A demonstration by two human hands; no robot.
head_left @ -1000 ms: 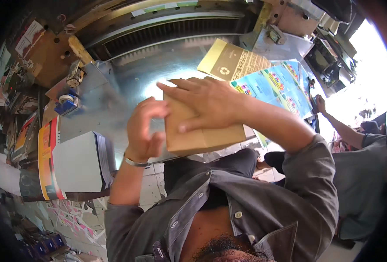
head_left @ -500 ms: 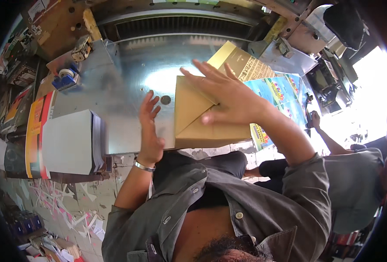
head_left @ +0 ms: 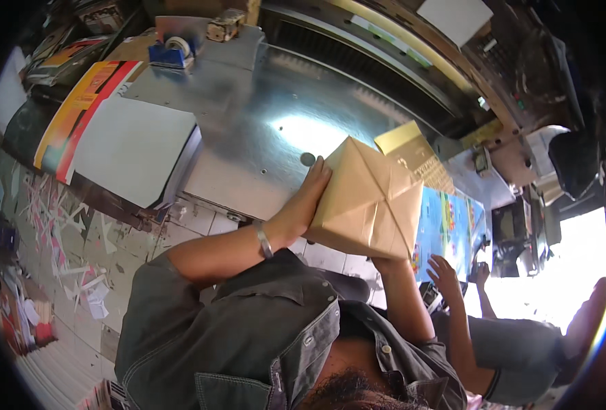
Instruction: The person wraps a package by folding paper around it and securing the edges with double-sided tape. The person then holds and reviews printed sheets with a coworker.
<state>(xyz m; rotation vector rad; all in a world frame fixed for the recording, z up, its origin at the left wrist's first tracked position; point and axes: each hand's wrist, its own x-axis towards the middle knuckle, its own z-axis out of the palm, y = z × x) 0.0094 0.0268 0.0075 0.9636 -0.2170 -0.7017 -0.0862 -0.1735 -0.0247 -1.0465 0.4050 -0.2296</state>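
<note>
A box-shaped parcel wrapped in brown paper [head_left: 368, 205] is tilted up at the near edge of the metal table, its folded end with crossing creases toward me. My left hand [head_left: 303, 208] lies against the parcel's left side, palm and fingers pressed to it, a metal bangle on the wrist. From below, my right hand [head_left: 390, 264] supports the parcel near its lower right corner; most of its fingers are hidden behind the paper.
The metal table [head_left: 248, 154] bears a thick white paper stack [head_left: 132, 147] with an orange-red sheet [head_left: 77, 119] at left. A blue tape dispenser [head_left: 170, 56] stands behind. Gold card [head_left: 412, 147] and blue printed sheets [head_left: 446, 225] lie right. A co-worker's hand [head_left: 443, 277] is close by.
Both hands have taken hold of the parcel, which was lying flat under my right hand; it is now tilted up and turned. My left hand was apart from it. The view has swung round.
</note>
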